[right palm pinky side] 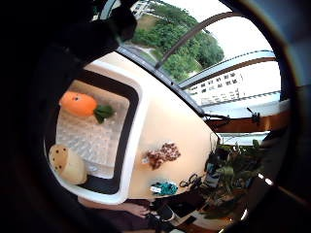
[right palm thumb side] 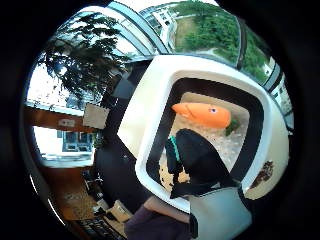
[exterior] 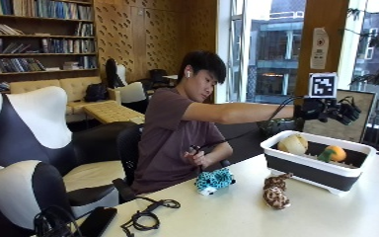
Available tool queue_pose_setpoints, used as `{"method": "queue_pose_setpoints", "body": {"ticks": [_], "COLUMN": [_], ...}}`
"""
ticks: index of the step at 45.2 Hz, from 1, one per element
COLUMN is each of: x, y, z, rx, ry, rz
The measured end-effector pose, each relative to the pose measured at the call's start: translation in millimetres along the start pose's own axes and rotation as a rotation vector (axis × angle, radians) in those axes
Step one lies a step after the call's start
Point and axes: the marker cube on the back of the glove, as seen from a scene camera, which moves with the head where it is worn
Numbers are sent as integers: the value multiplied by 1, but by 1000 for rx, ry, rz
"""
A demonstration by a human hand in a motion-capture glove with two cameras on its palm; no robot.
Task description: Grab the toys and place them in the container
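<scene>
Table: we work at a broad white table (exterior: 347, 207), and everything for the task sits on it.
Container: the white-rimmed, dark-walled rectangular tub (exterior: 311, 170) stands near the table's far end, beside the window. Its floor is a pale, ridged plastic, seen from the little-finger palm view.
Toys already in: a cream, speckled, rounded plush (exterior: 293, 144) and an orange carrot-shaped plush with a green top (exterior: 334, 153) lie inside the tub, apart from each other.
Toys left: a brown-and-tan spotted plush animal (exterior: 276, 190) lies on the table just beside the tub's near wall; a teal, spotted plush (exterior: 213, 180) lies nearer our body.
Gloved hand: our right hand in the black glove (exterior: 330, 109) hangs above the tub with the arm stretched out. The fingers look spread and relaxed, closed on nothing.
Bare hand: our other hand (exterior: 196, 157) rests near our chest, just behind the teal plush.
Judged progress: two toys in, two to go.
Risk: reaching down for the brown plush, we could knock the tub's rim and shove it, because the toy lies so close to the wall.
Risk: a plush pinched by one soft end may flop and catch on the rim when lifted over.
Around: black cables and a dark flat device (exterior: 97, 221) lie at the table's near end, well apart from both toys.
In the way: nothing stands between hand and toys, as far as we can judge.
</scene>
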Motion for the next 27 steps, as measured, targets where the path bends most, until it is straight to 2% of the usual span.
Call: {"method": "queue_pose_setpoints", "body": {"ticks": [2,8,12,14,22,24,27], "x": [11,44,61,73,149,163,176], "y": [5,17,38,46,75,87,109], "z": [-3,-27,-45,-52,-66,-66,-64], "rx": [-15,-9,14,12,-61,-66,-67], "ry": [76,133,67,45,90,92,40], "rz": [7,195,-13,-52,169,123,-53]}}
